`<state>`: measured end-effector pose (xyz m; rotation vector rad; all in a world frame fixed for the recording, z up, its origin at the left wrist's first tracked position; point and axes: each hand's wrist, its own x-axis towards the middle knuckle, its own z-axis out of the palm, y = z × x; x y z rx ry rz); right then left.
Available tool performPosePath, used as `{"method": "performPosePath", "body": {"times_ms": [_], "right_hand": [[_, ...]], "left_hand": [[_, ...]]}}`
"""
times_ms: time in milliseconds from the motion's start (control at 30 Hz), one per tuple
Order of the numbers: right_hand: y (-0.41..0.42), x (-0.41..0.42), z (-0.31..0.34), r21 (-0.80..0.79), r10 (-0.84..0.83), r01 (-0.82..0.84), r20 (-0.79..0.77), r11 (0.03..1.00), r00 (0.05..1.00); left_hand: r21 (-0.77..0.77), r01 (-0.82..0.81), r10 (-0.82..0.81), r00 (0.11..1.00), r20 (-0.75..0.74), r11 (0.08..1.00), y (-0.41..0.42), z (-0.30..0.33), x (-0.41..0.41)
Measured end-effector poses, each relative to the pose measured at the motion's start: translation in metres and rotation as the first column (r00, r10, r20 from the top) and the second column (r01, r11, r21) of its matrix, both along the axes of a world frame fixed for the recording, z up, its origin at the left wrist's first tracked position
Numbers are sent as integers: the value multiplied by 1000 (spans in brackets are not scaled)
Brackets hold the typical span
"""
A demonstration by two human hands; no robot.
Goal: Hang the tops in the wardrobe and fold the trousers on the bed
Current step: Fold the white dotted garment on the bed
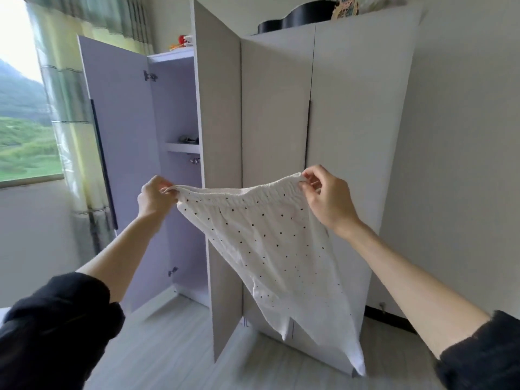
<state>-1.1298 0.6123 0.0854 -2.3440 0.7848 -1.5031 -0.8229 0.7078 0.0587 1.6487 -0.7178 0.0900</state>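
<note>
A person holds up a pair of white trousers with small black dots point(270, 249) in front of a pale grey wardrobe point(337, 136). The left hand point(154, 197) pinches one end of the gathered elastic waistband, fingers curled round the cloth. The right hand point(326, 198) pinches the other end between thumb and fingertips, its remaining fingers loosely bent. The waistband is stretched between the two hands and sags slightly in the middle. The legs hang down in front of the wardrobe's closed doors, slanting toward the right, and the lowest hem is close to the pale wooden floor point(168, 347) at the wardrobe's foot.

Both forearms are bare, with black sleeves point(56, 319) pushed up near the elbows.

Two wardrobe doors on its left side stand open. Between them a white shelf point(183, 147) shows inside, with small items on it that are too blurred to tell. A black object point(298, 19) lies on top of the wardrobe. Left of the wardrobe hangs a green and yellow curtain point(70, 108), beside a window point(19, 108) showing green hills.
</note>
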Motion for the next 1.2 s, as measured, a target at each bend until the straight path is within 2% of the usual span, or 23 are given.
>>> {"method": "performPosePath", "body": {"times_ms": [100,267,400,467,567,767,833,967,1067,1133,1200], "right_hand": [[58,11,-21,53,88,-84,-81,995,993],[201,41,-60,195,317,-279,-202,940,927],[295,70,-102,369,494,-384,-274,846,825],[338,84,-133,447,579,-419,-318,790,751],[402,103,-179,575,710,-443,-403,687,577],[493,138,-261,706,819,-420,-526,571,229],[516,147,-281,737,838,-416,-527,533,140],[552,168,-304,803,881,-404,-472,438,17],[581,188,-310,889,949,-358,-314,286,-22],[610,208,-313,925,981,-346,-189,159,-55],[636,223,-316,922,986,-373,-142,99,-89]], "left_hand": [[4,2,-2,999,-39,1000,63,-29,18],[40,-24,24,1000,-15,999,229,-78,55],[22,-29,32,982,-188,999,342,-139,75],[19,-47,50,957,-286,999,393,-176,82],[24,-122,121,896,-427,992,464,-228,87],[185,-246,308,732,-608,951,586,-334,71],[220,-287,360,689,-629,932,614,-355,66],[163,-365,385,697,-605,917,647,-355,75],[97,-435,401,693,-598,895,681,-349,91],[73,-523,455,655,-604,849,717,-348,104],[49,-600,491,603,-629,799,745,-348,113]]}}
